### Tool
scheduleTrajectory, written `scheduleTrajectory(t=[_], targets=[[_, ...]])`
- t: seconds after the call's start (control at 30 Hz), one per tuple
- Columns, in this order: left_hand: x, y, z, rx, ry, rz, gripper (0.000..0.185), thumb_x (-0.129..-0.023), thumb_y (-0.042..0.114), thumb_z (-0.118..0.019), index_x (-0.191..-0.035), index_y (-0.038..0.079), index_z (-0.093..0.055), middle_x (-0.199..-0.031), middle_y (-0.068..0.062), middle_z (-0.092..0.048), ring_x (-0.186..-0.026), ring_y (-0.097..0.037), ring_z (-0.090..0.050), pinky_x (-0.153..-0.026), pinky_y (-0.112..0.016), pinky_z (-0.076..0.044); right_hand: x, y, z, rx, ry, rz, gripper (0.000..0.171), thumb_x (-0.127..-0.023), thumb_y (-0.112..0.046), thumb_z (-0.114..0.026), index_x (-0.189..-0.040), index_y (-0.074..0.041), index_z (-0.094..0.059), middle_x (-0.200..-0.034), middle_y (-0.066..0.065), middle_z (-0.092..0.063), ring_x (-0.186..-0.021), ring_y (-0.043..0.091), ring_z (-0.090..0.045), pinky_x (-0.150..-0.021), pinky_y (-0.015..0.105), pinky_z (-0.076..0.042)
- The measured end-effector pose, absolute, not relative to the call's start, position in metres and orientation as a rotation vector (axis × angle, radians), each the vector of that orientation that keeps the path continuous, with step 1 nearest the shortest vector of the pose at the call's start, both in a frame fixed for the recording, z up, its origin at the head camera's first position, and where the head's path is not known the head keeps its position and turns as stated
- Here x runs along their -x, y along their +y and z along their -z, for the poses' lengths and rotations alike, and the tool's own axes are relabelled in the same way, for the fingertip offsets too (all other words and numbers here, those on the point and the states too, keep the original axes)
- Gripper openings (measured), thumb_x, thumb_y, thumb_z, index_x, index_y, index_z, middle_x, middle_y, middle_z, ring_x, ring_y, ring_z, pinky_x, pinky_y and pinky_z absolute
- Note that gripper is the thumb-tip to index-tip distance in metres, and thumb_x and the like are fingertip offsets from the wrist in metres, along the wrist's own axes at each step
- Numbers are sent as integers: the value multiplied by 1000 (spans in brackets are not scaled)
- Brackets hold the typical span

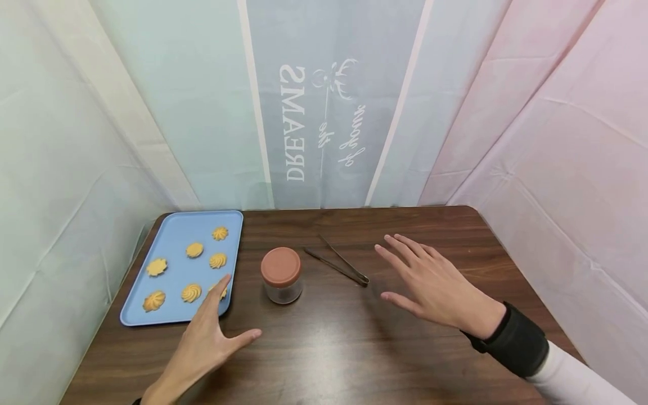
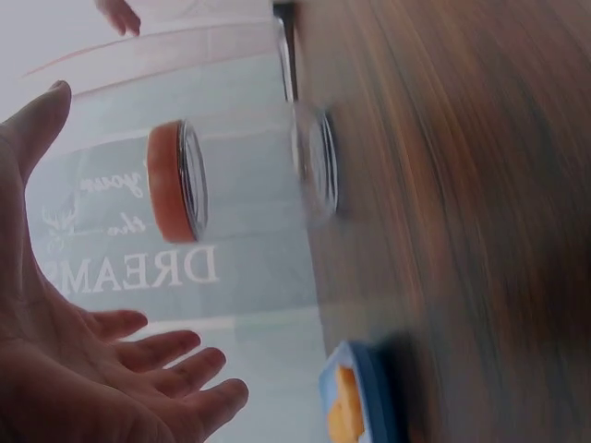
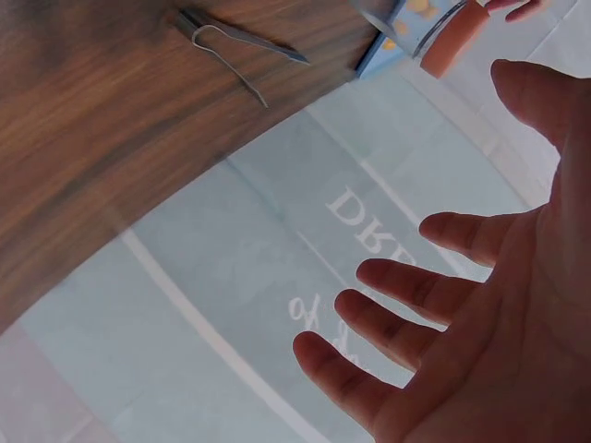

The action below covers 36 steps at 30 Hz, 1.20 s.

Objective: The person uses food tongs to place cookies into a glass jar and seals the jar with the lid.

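A clear jar with a reddish-brown lid (image 1: 281,268) stands upright near the middle of the table; its see-through side (image 2: 249,175) shows in the left wrist view. My left hand (image 1: 202,337) hovers between the jar and the blue tray, fingers extended and thumb spread, holding nothing. It hides part of a cookie at the tray's near right corner. To the right, my right hand (image 1: 430,281) is raised over the table with fingers spread, also holding nothing. Nearest to it lie metal tongs (image 1: 344,267), their arms apart and their bend toward that hand.
The blue tray (image 1: 172,236) on the left holds several piped cookies (image 1: 191,292), spaced apart. The dark wooden table (image 1: 324,354) has a printed cloth (image 1: 329,191) hanging behind its far edge. Pale cloth walls (image 1: 572,140) stand at both sides.
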State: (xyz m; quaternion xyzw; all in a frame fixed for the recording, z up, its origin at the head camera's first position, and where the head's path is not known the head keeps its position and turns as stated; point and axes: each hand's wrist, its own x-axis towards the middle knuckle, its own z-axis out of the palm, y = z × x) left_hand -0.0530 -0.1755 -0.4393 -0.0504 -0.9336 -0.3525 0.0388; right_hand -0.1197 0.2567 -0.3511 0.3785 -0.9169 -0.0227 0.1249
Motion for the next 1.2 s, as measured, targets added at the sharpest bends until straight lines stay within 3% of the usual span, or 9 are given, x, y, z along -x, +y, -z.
scheduleTrajectory(t=[0.43, 0.93, 1.2], targets=[[70, -148, 453, 49, -2795, 1407, 131, -78, 46, -93, -169, 7, -7, -173, -24, -20, -153, -51, -28, -116, -72, -32, 130, 227, 331, -1236, -2629, 154, 85, -99, -60, -66, -163, -11, -40, -164, 19, -42, -149, 36, -44, -106, 57, -49], [84, -139, 464, 48, -2759, 1491, 128, -77, 43, -93, -166, 0, -11, -169, -31, -25, -150, -54, -33, -113, -69, -39, 141, 194, 321, -1368, -2608, 241, 82, -102, -63, -60, -163, -13, -40, -163, 20, -43, -148, 36, -46, -101, 56, -53], [92, -137, 468, 72, -2761, 1528, 129, -78, 42, -94, -166, -1, -10, -169, -31, -23, -153, -53, -30, -116, -68, -36, 148, 179, 316, -1420, -2625, 285, 83, -102, -63, -59, -164, -12, -39, -165, 19, -42, -149, 36, -44, -103, 56, -52]])
